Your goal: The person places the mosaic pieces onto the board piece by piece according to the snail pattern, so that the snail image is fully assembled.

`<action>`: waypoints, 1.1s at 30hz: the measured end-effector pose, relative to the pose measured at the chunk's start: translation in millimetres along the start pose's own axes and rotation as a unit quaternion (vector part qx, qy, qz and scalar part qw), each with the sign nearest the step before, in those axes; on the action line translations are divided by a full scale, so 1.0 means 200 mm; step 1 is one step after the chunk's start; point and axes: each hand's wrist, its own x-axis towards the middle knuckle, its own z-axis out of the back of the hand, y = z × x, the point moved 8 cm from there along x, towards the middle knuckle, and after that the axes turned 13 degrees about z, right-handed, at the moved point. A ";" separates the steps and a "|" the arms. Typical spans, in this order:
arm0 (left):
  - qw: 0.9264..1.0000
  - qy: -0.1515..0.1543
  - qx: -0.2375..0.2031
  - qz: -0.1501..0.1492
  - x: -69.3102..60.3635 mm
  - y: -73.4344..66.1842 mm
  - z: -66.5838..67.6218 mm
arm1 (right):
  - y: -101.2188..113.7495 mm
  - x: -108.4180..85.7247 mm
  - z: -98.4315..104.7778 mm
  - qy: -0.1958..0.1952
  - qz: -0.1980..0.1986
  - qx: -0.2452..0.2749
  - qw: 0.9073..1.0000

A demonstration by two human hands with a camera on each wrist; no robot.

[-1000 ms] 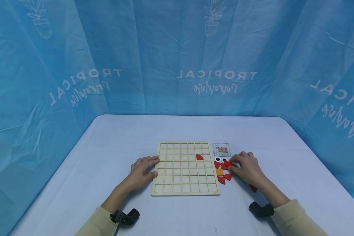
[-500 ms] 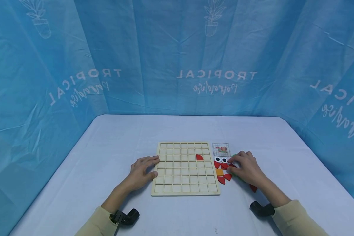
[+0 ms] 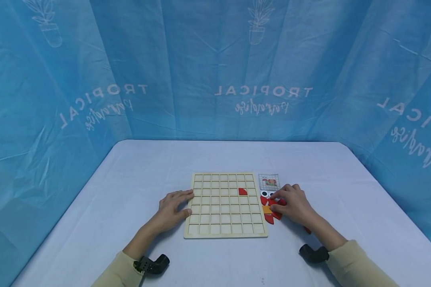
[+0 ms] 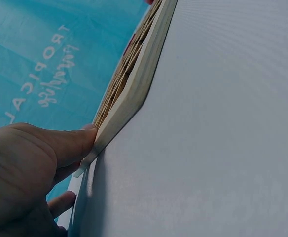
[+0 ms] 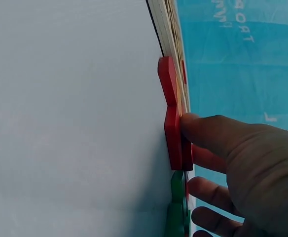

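My left hand rests against the left edge of a pale wooden grid board, fingers extended and the thumb touching its rim. In the left wrist view the thumb lies on the board's edge. One red quarter-circle piece sits in a square in the board's upper right. Right of the board, my right hand pinches another red quarter-circle piece between thumb and fingertip; the hand partly hides it. In the right wrist view red pieces stand beside the thumb, with green pieces nearer the camera.
A pattern card lies beyond the pieces. Two eye pieces, an orange square and several red pieces cluster by the board's right edge. Another red piece lies under the right forearm. A blue curtain surrounds the white table.
My right hand shifts away from a red piece at the cluster's right and moves left, onto another red piece nearer the board. The left hand and the board stay still.
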 end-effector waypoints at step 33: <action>1.000 0.003 0.007 -0.015 0.00 0.00 0.00 | 0.34 0.28 -0.17 0.041 0.100 0.108 0.988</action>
